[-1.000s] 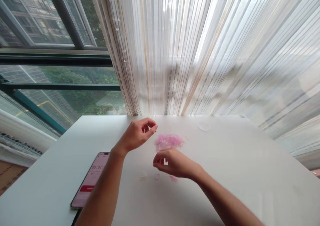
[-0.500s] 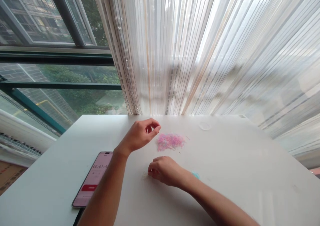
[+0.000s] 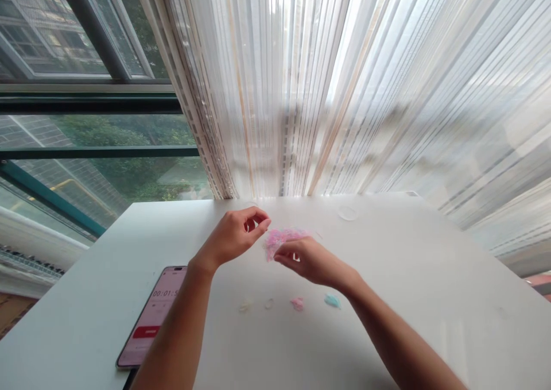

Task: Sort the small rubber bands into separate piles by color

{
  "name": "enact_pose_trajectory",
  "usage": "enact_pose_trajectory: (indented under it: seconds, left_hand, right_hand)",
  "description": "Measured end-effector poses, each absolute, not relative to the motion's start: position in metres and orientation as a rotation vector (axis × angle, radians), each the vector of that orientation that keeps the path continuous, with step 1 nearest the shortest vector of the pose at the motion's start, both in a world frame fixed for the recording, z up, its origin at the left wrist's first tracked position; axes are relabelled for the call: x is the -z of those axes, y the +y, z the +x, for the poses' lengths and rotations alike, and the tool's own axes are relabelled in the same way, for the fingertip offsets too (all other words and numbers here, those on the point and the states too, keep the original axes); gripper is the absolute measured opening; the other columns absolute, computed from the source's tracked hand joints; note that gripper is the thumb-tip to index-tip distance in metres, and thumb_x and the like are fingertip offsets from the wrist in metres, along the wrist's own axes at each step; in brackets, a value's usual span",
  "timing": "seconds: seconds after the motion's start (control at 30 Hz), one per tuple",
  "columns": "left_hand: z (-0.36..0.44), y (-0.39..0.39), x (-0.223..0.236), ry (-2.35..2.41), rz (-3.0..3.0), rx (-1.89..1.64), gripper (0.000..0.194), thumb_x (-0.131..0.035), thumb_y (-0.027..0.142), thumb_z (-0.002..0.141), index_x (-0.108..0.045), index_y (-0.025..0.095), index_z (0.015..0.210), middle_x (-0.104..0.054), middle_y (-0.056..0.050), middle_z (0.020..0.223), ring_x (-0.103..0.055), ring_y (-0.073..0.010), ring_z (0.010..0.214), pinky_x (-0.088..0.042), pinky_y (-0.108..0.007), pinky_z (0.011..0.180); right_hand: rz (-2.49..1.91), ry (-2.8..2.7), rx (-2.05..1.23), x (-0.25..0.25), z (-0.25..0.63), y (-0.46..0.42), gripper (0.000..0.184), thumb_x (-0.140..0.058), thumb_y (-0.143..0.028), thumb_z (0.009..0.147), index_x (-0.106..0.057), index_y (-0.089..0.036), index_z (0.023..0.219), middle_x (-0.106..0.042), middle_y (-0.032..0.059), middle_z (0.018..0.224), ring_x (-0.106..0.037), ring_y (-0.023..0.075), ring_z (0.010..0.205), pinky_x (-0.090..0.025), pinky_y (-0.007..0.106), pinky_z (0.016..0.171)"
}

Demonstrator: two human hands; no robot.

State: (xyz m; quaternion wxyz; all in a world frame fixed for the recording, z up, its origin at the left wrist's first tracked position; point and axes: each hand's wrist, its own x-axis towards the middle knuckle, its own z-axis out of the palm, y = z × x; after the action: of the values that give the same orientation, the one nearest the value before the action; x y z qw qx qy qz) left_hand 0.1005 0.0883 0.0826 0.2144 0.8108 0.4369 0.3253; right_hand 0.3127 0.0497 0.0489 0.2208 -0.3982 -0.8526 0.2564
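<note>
- Hovering at about four o'clock from the pile of tiny pink and pale bits (image 3: 275,239), the right hand (image 3: 306,259) has its fingers bent to a narrow pinch; its fingertips overlap the pile's near edge, and whether they touch or grip a bit cannot be told.
- Left hand (image 3: 239,235) sits near the pile at nine o'clock, its thumb and fingers curled into a narrow loop; whether anything lies between the tips cannot be told.
- Around the pile on the white table (image 3: 400,263), small groups run in a near row: a blue cluster (image 3: 332,301) between four and five o'clock, a pink cluster (image 3: 297,304) near six, a pale ring (image 3: 269,304) between six and seven, a cream cluster (image 3: 244,305) between seven and eight.
- Toward two o'clock lies a larger clear ring (image 3: 347,213).
- At eight o'clock rests a phone (image 3: 148,315) with timer digits showing, partly covered by the left forearm.
- Beyond the table, a striped sheer curtain (image 3: 267,91) hangs at twelve o'clock, with a window (image 3: 99,131) at ten.
</note>
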Motion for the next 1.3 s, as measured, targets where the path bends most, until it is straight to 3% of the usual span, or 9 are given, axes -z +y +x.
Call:
enact_pose_trajectory:
  seconds: [0.33, 0.53, 0.83, 1.07, 1.3]
  left_hand:
    - [0.12, 0.089, -0.068, 1.156, 2.317, -0.657, 0.024, -0.057, 0.038, 0.09, -0.075, 0.022, 0.089, -0.072, -0.001, 0.075, -0.06, -0.0147, 0.062, -0.044, -0.024, 0.058]
    - [0.138, 0.089, -0.044, 1.132, 2.397, -0.33, 0.018, -0.058, 0.027, 0.086, -0.075, 0.025, 0.09, -0.075, -0.002, 0.089, -0.066, -0.0182, 0.074, -0.046, -0.025, 0.065]
    - [0.141, 0.089, -0.031, 1.275, 2.426, -0.001, 0.022, -0.056, 0.011, 0.074, -0.074, 0.022, 0.08, -0.075, -0.004, 0.081, -0.066, -0.0207, 0.073, -0.044, -0.026, 0.063]
    - [0.138, 0.09, -0.036, 1.303, 2.379, 0.05, 0.017, -0.057, 0.016, 0.075, -0.074, 0.021, 0.077, -0.075, -0.004, 0.081, -0.067, -0.0215, 0.073, -0.044, -0.027, 0.062]
    - [0.137, 0.088, -0.043, 1.304, 2.36, 0.039, 0.019, -0.057, 0.014, 0.075, -0.074, 0.02, 0.072, -0.076, -0.005, 0.077, -0.068, -0.0212, 0.071, -0.043, -0.026, 0.063]
  right_hand:
    - [-1.328, -2.149, -0.645, -0.065, 0.363, 0.063, 0.019, -0.056, -0.026, 0.094, -0.075, -0.021, 0.091, -0.074, 0.0019, 0.082, -0.065, 0.0148, 0.071, -0.047, 0.025, 0.066]
    - [-1.49, -2.362, -0.573, -0.043, 0.353, 0.066, 0.015, -0.062, -0.017, 0.086, -0.076, -0.02, 0.085, -0.075, 0.0046, 0.082, -0.066, 0.018, 0.073, -0.042, 0.026, 0.064]
    - [-1.671, -2.448, -0.471, -0.02, 0.329, 0.065, 0.017, -0.059, -0.011, 0.085, -0.074, -0.018, 0.083, -0.076, 0.0064, 0.085, -0.068, 0.019, 0.08, -0.039, 0.024, 0.063]
    - [-1.823, -2.487, -0.328, -0.015, 0.321, 0.066, 0.022, -0.052, -0.01, 0.087, -0.073, -0.014, 0.083, -0.074, 0.0123, 0.09, -0.068, 0.0221, 0.082, -0.038, 0.026, 0.064]
    - [-1.828, -2.536, -0.258, -0.014, 0.32, 0.069, 0.021, -0.052, -0.008, 0.085, -0.071, -0.014, 0.081, -0.073, 0.0124, 0.087, -0.068, 0.0224, 0.079, -0.037, 0.027, 0.062]
